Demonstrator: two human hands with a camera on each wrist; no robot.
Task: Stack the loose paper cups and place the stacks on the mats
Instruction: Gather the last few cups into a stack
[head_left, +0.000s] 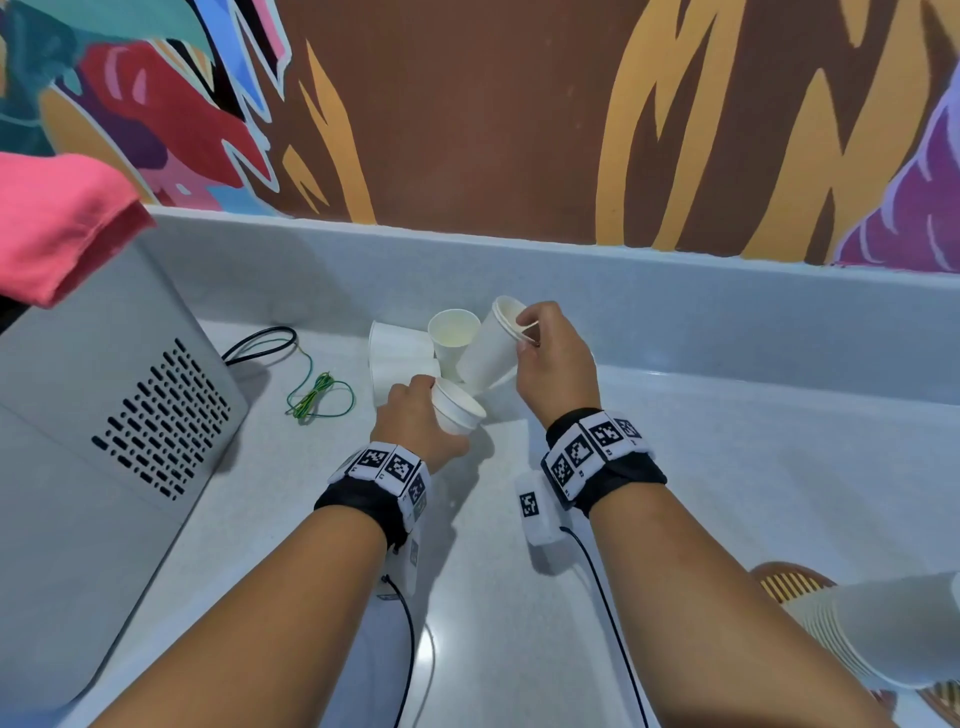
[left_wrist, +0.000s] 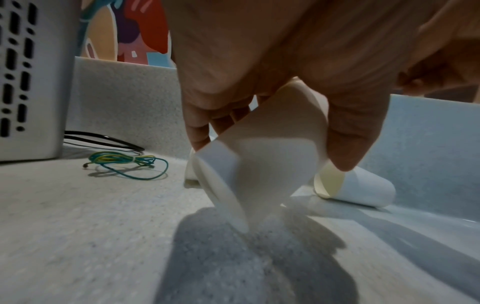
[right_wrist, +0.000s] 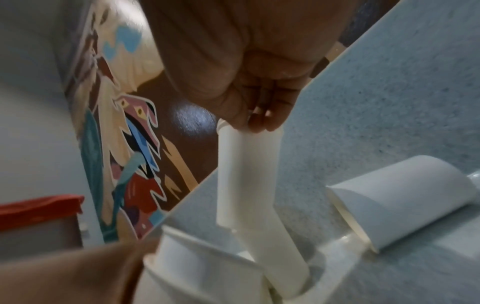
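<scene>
Right hand (head_left: 556, 358) pinches the nested stack (head_left: 491, 351) by its rim, base tilted down-left toward the single cup (head_left: 457, 408). The left hand (head_left: 415, 421) grips that cup (mouth facing up-right), just below at frame centre.

To my left I see a grey vented appliance (head_left: 104, 415) under a pink cloth (head_left: 57, 228); a black cable (head_left: 260, 343) and green-yellow wire (head_left: 317, 397) lie beside it on the surface (head_left: 727, 467).
</scene>
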